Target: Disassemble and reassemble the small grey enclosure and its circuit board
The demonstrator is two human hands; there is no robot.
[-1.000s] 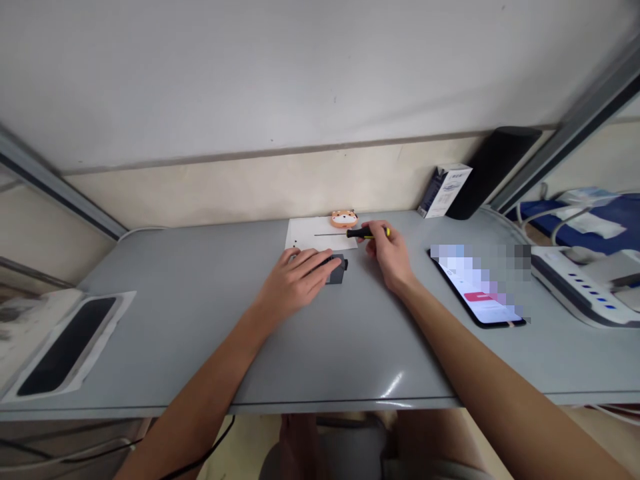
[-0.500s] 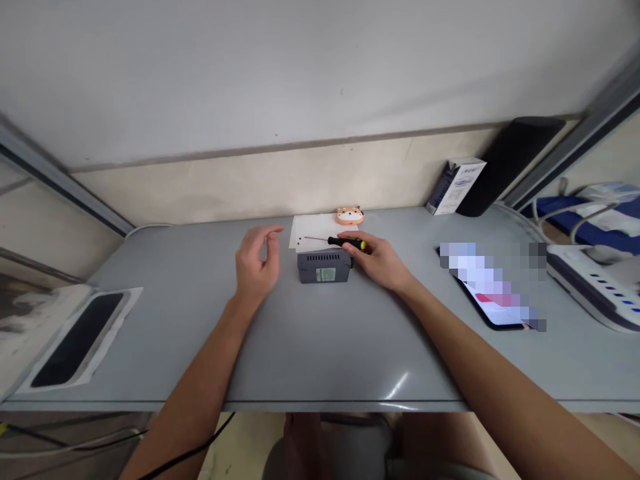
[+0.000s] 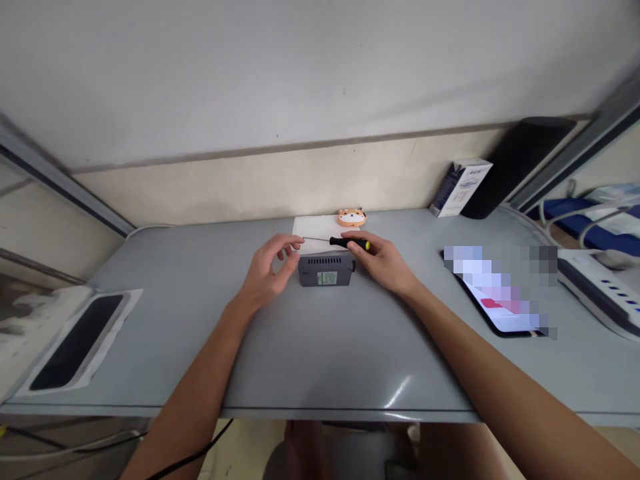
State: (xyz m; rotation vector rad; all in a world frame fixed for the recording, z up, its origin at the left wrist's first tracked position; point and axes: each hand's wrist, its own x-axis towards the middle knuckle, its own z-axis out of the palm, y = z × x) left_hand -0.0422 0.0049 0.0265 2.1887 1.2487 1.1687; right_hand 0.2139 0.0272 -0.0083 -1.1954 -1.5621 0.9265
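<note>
My right hand (image 3: pixel 383 263) is wrapped around a screwdriver (image 3: pixel 343 242) with a black and yellow handle. Its thin shaft points left, level above the white paper (image 3: pixel 317 225). My left hand (image 3: pixel 270 270) is beside the screwdriver's tip, thumb and index finger apart, over the paper's left edge; whether the fingertips touch anything is too small to see. Between both hands a small dark grey box (image 3: pixel 325 272) with a row of vent slots and a pale label stands on the grey table.
An orange animal-face case (image 3: pixel 351 217) lies at the paper's back edge. To the right are a phone (image 3: pixel 493 300), a white carton (image 3: pixel 461 188), a black cylinder (image 3: pixel 517 167) and a power strip (image 3: pixel 600 287). A dark flat panel (image 3: pixel 77 343) lies on the left.
My left hand has moved right and forward to the screwdriver's tip, now covering the small dark dots seen on the paper. The right hand keeps its hold on the screwdriver.
</note>
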